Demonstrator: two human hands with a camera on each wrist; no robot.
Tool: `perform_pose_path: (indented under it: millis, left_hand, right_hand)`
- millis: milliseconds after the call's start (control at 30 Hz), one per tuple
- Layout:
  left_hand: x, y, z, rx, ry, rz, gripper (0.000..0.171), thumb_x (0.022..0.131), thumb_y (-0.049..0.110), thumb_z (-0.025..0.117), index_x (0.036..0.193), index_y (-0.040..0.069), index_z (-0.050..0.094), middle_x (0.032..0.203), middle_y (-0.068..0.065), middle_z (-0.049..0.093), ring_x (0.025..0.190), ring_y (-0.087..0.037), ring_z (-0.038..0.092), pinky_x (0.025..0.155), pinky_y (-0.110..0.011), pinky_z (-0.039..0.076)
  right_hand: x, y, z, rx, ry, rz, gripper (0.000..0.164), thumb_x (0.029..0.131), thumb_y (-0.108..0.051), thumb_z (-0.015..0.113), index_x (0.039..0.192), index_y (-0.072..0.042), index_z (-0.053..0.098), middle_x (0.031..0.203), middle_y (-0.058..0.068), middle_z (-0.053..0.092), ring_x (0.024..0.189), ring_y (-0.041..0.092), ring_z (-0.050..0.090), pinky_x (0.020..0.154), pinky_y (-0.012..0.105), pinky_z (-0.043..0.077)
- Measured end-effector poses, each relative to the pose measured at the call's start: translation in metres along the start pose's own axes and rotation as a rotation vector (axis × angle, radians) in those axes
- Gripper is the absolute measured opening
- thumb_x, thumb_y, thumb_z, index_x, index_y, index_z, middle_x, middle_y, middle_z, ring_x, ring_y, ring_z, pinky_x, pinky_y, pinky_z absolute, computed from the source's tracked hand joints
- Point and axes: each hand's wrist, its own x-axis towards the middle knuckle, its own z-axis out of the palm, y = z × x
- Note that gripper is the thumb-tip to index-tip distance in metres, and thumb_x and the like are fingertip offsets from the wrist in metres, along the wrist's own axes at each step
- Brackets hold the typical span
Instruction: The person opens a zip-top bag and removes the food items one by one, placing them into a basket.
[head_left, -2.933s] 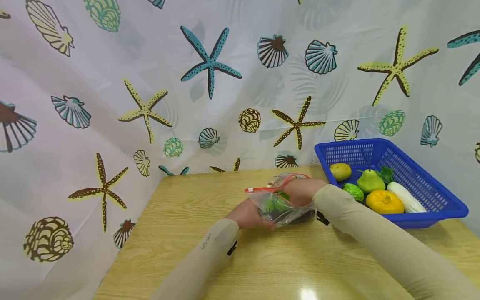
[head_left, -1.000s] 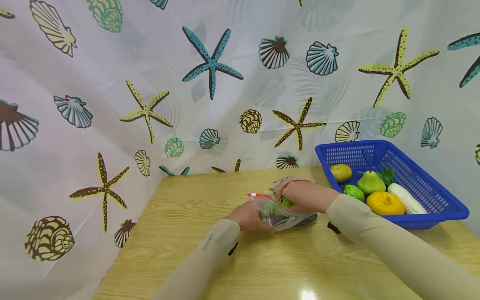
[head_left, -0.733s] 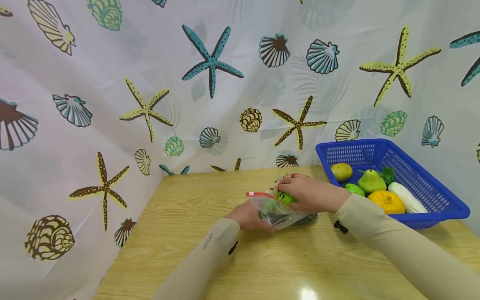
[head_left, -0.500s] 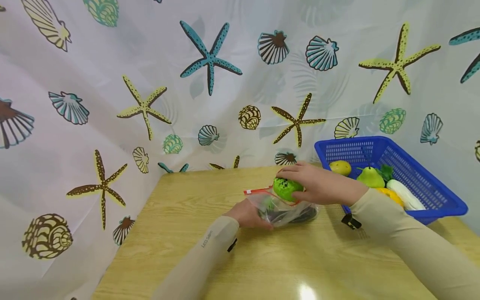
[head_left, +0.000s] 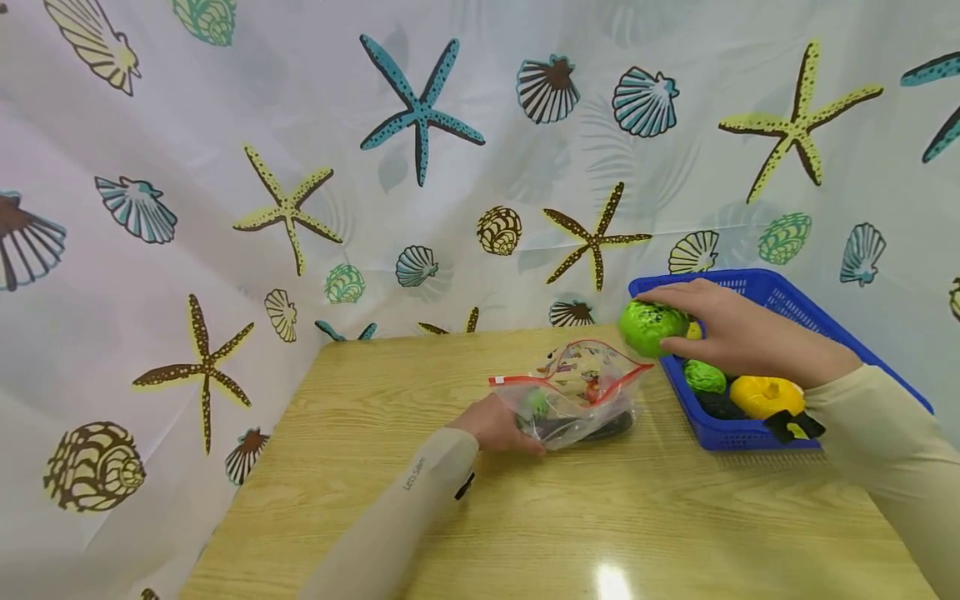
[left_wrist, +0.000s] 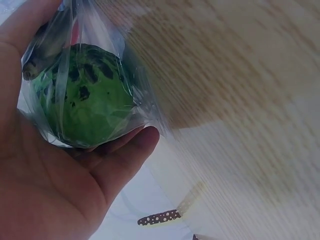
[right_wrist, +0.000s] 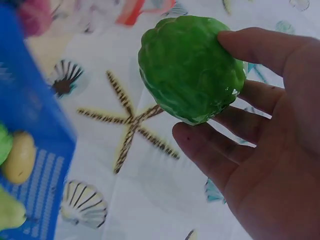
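Observation:
My right hand (head_left: 738, 333) holds a bumpy green round fruit (head_left: 647, 327) with dark marks, raised near the blue basket's left edge. In the right wrist view the thumb and fingers grip that fruit (right_wrist: 192, 70) from one side. My left hand (head_left: 498, 425) grips the left end of a clear zip bag (head_left: 573, 421) with a red seal; the bag's mouth gapes. Inside it lie a long dark vegetable (head_left: 611, 427) and, at the left end, a green round fruit with dark patches (left_wrist: 92, 102). Some of my left fingers are behind the bag.
The blue basket (head_left: 738, 437) on the right holds a yellow pumpkin (head_left: 761, 396), a small green vegetable (head_left: 703, 377) and other produce, partly hidden by my right arm. A potato (right_wrist: 20, 157) and a pear (right_wrist: 10, 210) show in it. A shell-patterned curtain (head_left: 450, 225) hangs behind the table.
My right hand has come out of the zip bag with the green fruit and moved right, toward the basket. The left hand has stayed on the bag.

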Motion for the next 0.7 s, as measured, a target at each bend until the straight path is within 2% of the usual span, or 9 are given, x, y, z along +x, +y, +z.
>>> perform_pose_path:
  millis: [200,433,567,700]
  left_hand:
    - [0.002,0.000,-0.002,0.015,-0.007,-0.009,0.088,0.059,0.066,0.078,0.134,0.029,0.048,0.115,0.005,0.058,0.090,-0.011,0.050,0.085,-0.039,0.048]
    - [0.002,-0.001,-0.001,-0.030,0.001,0.015,0.084,0.059,0.063,0.079,0.130,0.032,0.049,0.109,0.009,0.059,0.087,-0.009,0.051,0.082,-0.038,0.049]
    - [0.001,0.000,-0.001,-0.035,0.005,0.030,0.083,0.059,0.062,0.080,0.130,0.033,0.049,0.110,0.009,0.059,0.089,-0.009,0.051,0.083,-0.039,0.049]
    - [0.000,0.002,-0.001,-0.010,0.008,0.023,0.085,0.059,0.064,0.079,0.131,0.033,0.048,0.112,0.007,0.059,0.089,-0.010,0.050,0.083,-0.039,0.049]
  right_hand:
    - [-0.017,0.039,0.007,-0.033,-0.022,0.093,0.056,0.087,-0.018,0.069,0.137,-0.005,0.048,0.135,0.020,0.049,0.121,0.038,0.037,0.095,0.064,0.034]
    - [-0.020,0.079,0.026,-0.046,-0.108,0.165,0.056,0.087,-0.019,0.068,0.135,0.002,0.048,0.129,0.028,0.051,0.115,0.044,0.042,0.091,0.066,0.037]
    - [-0.018,0.094,0.035,-0.055,-0.141,0.179,0.057,0.087,-0.018,0.069,0.135,0.005,0.047,0.130,0.029,0.050,0.114,0.045,0.043,0.091,0.065,0.038]
    - [-0.016,0.099,0.037,-0.068,-0.164,0.207,0.058,0.087,-0.015,0.068,0.136,0.004,0.045,0.132,0.030,0.048,0.115,0.045,0.042,0.091,0.065,0.038]
